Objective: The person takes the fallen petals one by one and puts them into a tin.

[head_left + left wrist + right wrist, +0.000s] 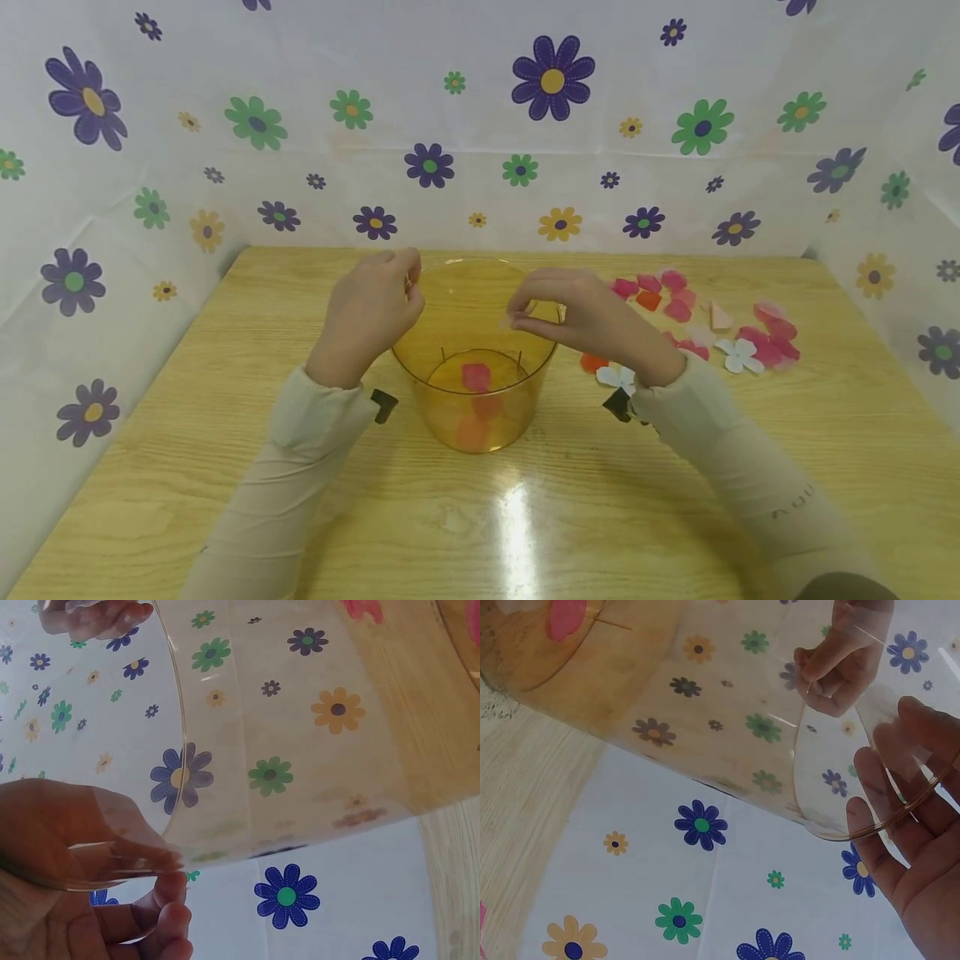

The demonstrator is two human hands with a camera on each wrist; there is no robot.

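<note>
A see-through amber bucket (480, 417) stands on the table in the middle. Pink and orange-red petals lie at its bottom, the pink petal (476, 377) showing most clearly. At the far left of the rim my left hand (371, 308) has curled fingers and appears to pinch the edge; the clear wall partly veils this grip in the left wrist view. Over the right side of the mouth hangs my right hand (585, 312), fingers loosely bent and downward. Its fingers (892, 765) look spread apart in the right wrist view, with no held thing plainly visible.
To the right lie loose pink petals (678, 310), an orange petal (592, 363), a white flower (738, 355) and another white flower (617, 378), partly behind my right arm. A flower-printed white cloth (480, 183) walls the wooden table (442, 533) at the back and sides.
</note>
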